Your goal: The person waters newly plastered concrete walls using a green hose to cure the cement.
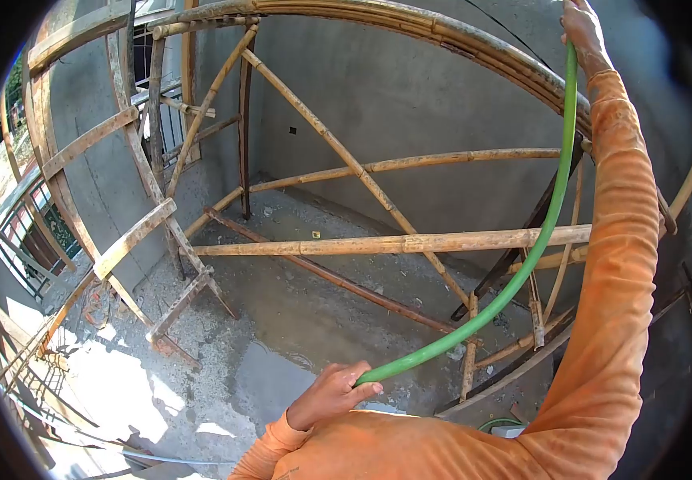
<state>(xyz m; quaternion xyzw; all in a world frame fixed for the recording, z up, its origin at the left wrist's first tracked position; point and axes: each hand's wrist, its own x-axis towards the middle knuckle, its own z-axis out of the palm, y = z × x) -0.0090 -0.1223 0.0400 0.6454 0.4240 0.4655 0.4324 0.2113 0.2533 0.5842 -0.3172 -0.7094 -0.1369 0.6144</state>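
Observation:
A green hose [514,288] runs in a long curve between my two hands. My left hand [331,394] is closed around it low down, in front of my chest. High at the upper right, my right hand [583,34] grips the hose's upper part with my arm stretched out. The hose end is not clearly visible past that hand. Behind the hose stands a bamboo scaffold [394,242] with crossing poles. A grey plastered wall [418,104] rises behind the scaffold.
A wooden ladder [134,236] leans at the left, by a railing [26,240]. The wet concrete floor [274,320] lies below, with a puddle on it. Bundled bamboo poles [410,24] cross overhead. More green hose [499,422] lies near my right elbow.

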